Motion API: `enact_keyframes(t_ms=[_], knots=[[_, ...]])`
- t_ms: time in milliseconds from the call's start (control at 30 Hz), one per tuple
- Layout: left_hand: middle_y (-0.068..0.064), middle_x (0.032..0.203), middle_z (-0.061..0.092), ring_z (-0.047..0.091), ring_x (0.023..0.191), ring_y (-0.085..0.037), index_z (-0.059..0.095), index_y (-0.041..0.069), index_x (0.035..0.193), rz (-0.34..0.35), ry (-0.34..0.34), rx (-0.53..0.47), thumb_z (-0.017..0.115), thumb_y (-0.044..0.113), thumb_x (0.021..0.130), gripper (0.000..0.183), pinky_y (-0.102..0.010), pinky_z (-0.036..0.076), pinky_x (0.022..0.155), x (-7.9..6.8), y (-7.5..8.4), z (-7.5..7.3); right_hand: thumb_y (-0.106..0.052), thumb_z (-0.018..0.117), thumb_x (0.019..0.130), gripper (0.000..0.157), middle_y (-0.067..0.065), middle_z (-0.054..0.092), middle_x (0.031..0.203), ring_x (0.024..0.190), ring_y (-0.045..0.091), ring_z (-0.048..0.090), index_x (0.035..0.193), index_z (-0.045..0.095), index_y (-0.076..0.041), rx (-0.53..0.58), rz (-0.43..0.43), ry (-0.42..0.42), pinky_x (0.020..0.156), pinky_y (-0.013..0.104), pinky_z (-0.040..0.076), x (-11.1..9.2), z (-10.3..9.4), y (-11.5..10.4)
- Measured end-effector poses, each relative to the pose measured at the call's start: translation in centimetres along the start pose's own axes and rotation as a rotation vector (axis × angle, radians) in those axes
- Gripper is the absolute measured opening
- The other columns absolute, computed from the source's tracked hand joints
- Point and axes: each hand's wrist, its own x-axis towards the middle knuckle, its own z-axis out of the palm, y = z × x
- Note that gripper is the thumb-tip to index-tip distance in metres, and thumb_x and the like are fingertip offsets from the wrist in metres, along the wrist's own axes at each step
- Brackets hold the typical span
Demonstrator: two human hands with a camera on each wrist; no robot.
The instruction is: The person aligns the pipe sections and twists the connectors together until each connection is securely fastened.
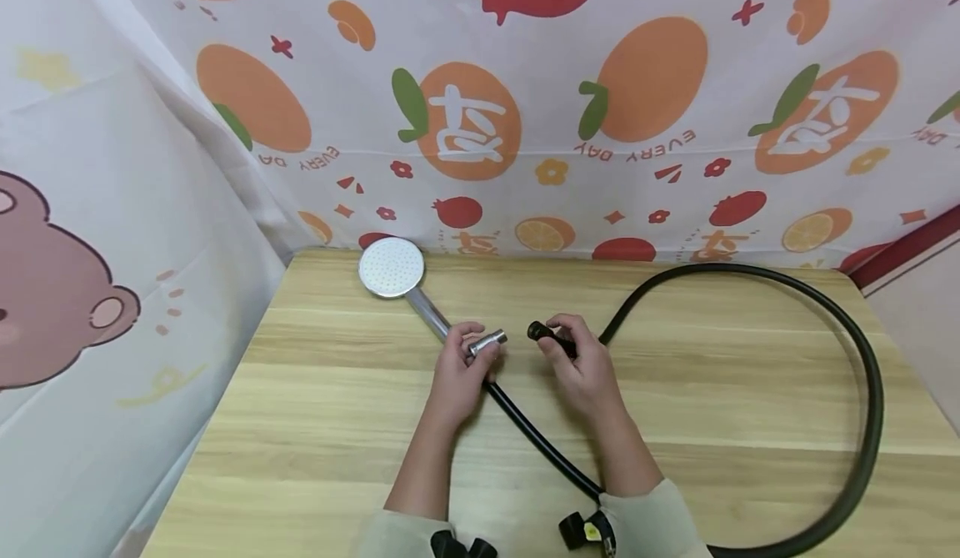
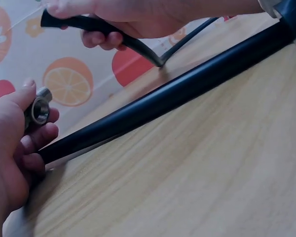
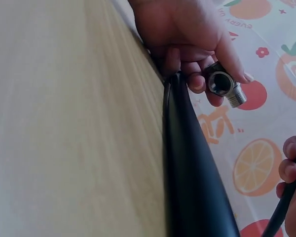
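Note:
My left hand (image 1: pixel 459 379) holds a silver metal pipe fitting (image 1: pixel 487 342) between thumb and fingers. Its round, hollow opening and a threaded stub (image 3: pixel 235 97) show in the right wrist view. A shower head (image 1: pixel 391 267) with a pale round face lies at the table's back left, its grey handle (image 1: pixel 429 312) running to my left hand. A thick black hose (image 1: pixel 540 437) also enters that hand's lower fingers. My right hand (image 1: pixel 588 374) grips the hose's black end (image 1: pixel 538 331), pointed at the fitting with a small gap between them.
The hose loops widely over the right side of the wooden table (image 1: pixel 322 424), partly beyond the lower frame edge. A fruit-printed cloth (image 1: pixel 547 82) hangs behind the table, and a white cloth with a bear print (image 1: pixel 60 291) hangs at left.

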Motion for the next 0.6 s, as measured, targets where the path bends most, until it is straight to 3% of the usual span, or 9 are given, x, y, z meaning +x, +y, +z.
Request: enact_keyframes(t_ms=[133,300,467,600], knots=[[-0.019,0.102,0.071,0.064,0.069,-0.018,0.052,-0.002,0.115,-0.069,0.023,-0.072,0.070,0.009,0.091,0.032,-0.022,0.053,0.059,0.0,0.3,-0.1,-0.008,0.075,0.086,0.021,0.002,0.073,0.090,0.076,0.007,0.062,0.106,0.072,-0.013,0.095,-0.005,0.014,0.066,0.024,0.053,0.2,0.2,-0.1],[-0.011,0.099,0.074,0.072,0.079,-0.023,0.063,0.003,0.110,-0.086,0.045,-0.154,0.078,0.012,0.084,0.031,-0.021,0.049,0.046,-0.4,0.1,-0.5,-0.015,0.079,0.083,0.020,0.001,0.076,0.098,0.088,0.012,0.070,0.102,0.077,-0.013,0.135,0.003,0.000,0.076,0.025,0.058,0.1,0.6,0.1],[-0.007,0.086,0.073,0.064,0.063,-0.014,0.065,-0.002,0.113,-0.076,0.038,-0.223,0.078,0.006,0.082,0.034,-0.018,0.040,0.041,-0.3,0.5,-0.4,-0.021,0.080,0.082,0.024,0.000,0.075,0.097,0.087,0.012,0.070,0.105,0.077,-0.014,0.063,-0.008,0.011,0.076,0.024,0.057,0.1,0.6,0.8],[-0.004,0.089,0.072,0.058,0.059,-0.010,0.061,-0.004,0.123,-0.080,0.026,-0.276,0.075,0.000,0.084,0.042,-0.016,0.037,0.041,0.0,0.5,-0.3,-0.023,0.081,0.081,0.027,-0.002,0.075,0.094,0.084,0.009,0.068,0.106,0.076,-0.015,-0.002,-0.016,0.015,0.074,0.024,0.056,0.1,0.5,0.8]])
